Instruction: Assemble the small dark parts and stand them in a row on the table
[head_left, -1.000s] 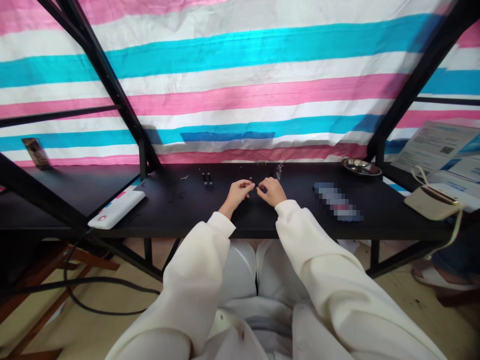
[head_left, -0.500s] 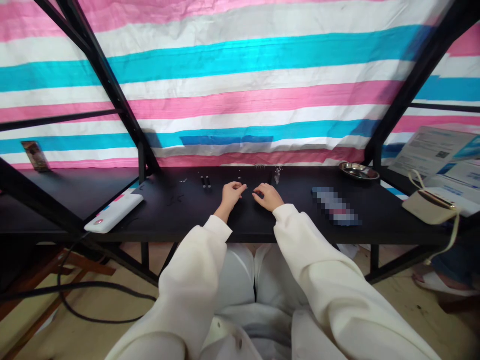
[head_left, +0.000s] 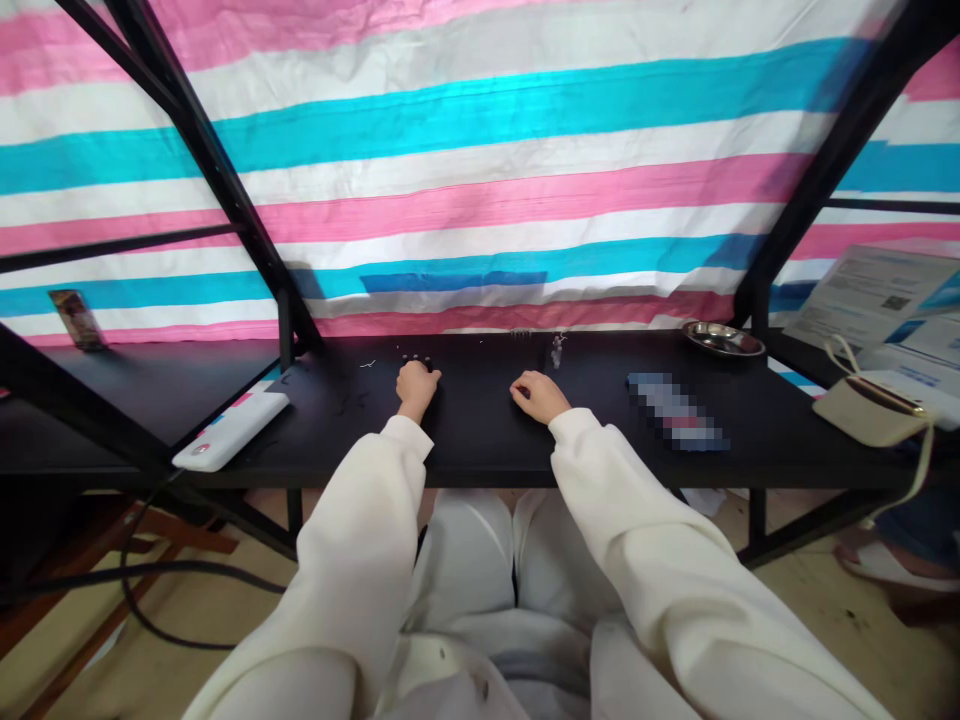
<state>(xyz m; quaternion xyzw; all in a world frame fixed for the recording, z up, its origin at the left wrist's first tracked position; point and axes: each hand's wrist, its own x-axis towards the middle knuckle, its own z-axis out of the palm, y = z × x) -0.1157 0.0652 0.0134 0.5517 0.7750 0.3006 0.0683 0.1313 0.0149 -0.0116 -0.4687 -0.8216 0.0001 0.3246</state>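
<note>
My left hand [head_left: 417, 388] is closed at the far side of the black tabletop, its fingers curled and mostly hidden behind its back. Just beyond it, the light-tipped ends of three small black cylinders [head_left: 416, 358] show in a row. The rightmost one is at my thumb and fingers, which seem to pinch it. Resting on the table further right, my right hand [head_left: 538, 396] has its fingers curled inward; whatever they hold, if anything, is too small to make out. Behind it lies a cluster of small grey, shiny pieces [head_left: 556, 352].
A white box-like device [head_left: 232, 430] lies at left, and a blurred-out flat item [head_left: 676, 412] at right. Further right are a round metal dish [head_left: 724, 340] and a beige pouch [head_left: 870, 408]. Small coils [head_left: 520, 333] and white scraps [head_left: 367, 364] lie toward the back. Black frame posts [head_left: 277, 260] flank the table.
My left hand has moved left, away from my right hand, to the black cylinders. Two cylinders stood there before; three tips show now. My right hand has stayed nearly in place.
</note>
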